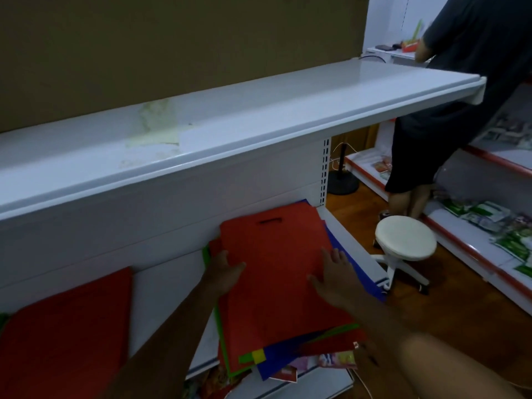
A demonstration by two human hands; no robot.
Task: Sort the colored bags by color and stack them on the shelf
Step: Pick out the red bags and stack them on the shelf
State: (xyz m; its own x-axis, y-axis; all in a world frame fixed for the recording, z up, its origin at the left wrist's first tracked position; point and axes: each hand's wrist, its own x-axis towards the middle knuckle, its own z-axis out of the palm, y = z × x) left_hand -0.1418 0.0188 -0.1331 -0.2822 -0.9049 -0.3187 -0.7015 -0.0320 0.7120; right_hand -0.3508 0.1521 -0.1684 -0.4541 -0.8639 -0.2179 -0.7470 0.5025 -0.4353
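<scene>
Lying flat at far left on the lower shelf (169, 286): a red stack (66, 326), cut off by the frame edge, well apart from the hands. Further right, resting on the left margin of the top red bag (276, 272): the left hand (224, 272), fingers (237, 266) loosely extended, thumb side turned inward, nothing pinched. Sitting on a mixed pile (288, 358) of green, blue and red bags, long axis running away toward the shelf back, handle slot at the far end. Pressing flat on the bag's right side: the right hand (335, 279), fingers spread, straight. Both hands touching it, neither clearly nearer; likely squaring or sliding the bag leftward toward the red stack. Hard to count: bags underneath, only coloured edges peeking out. Near edge of the pile partly hidden by forearms. Further right: a white stool (406, 240) on the floor, another person's legs (408, 200), a second shelving unit (475, 249) with blurred packets.
</scene>
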